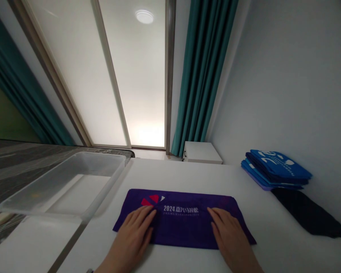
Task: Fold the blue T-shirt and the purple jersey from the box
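Note:
A purple fabric bag (184, 229) with white "2024" lettering and a red motif lies flat on the white table (170, 174), its long side running left to right. My left hand (135, 231) rests on its left part, fingers stretched out over the cloth near the red motif. On the right part lies my right hand (229, 231), palm down with the fingers extended. Neither hand grips the fabric. The bag's underside is hidden.
A translucent plastic bin (102, 189) stands at the left. Folded blue bags (281, 167) are stacked at the right by the wall, with a dark folded cloth (307, 212) beside them. Behind the table is a white cabinet (203, 151).

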The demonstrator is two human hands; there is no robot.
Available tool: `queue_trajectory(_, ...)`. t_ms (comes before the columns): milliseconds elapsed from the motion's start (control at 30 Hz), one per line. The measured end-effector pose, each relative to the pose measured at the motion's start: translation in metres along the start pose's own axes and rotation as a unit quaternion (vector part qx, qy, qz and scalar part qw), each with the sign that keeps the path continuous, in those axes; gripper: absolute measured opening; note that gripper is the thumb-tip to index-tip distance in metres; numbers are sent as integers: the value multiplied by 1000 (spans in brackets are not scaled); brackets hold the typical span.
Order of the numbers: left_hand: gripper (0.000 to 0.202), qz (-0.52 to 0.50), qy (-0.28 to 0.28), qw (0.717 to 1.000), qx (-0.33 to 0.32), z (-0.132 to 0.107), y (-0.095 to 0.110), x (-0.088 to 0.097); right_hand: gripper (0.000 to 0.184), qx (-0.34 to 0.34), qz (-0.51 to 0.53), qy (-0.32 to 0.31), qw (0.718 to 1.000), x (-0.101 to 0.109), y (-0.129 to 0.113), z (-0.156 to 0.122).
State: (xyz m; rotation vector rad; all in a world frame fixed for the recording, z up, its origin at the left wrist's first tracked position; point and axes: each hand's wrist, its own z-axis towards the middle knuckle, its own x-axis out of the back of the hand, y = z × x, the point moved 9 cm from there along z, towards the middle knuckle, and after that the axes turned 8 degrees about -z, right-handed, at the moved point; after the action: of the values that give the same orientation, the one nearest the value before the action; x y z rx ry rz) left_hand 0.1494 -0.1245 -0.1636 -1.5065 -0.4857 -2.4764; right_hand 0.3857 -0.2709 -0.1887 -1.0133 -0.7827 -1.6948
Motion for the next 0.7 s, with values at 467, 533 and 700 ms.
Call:
queue_trajectory(467,69,-26,-99,994,-44,31,30,-67,62,78,76,-198,974,-44,-86,33)
queue_trajectory(533,66,-24,-95,995,-32,30,22,-64,63,70,77,-198,975,-46,-86,32)
queue_trajectory(700,51,-27,-81,995,52,36,-23,-45,61,65,70,-169,981,-46,-83,34)
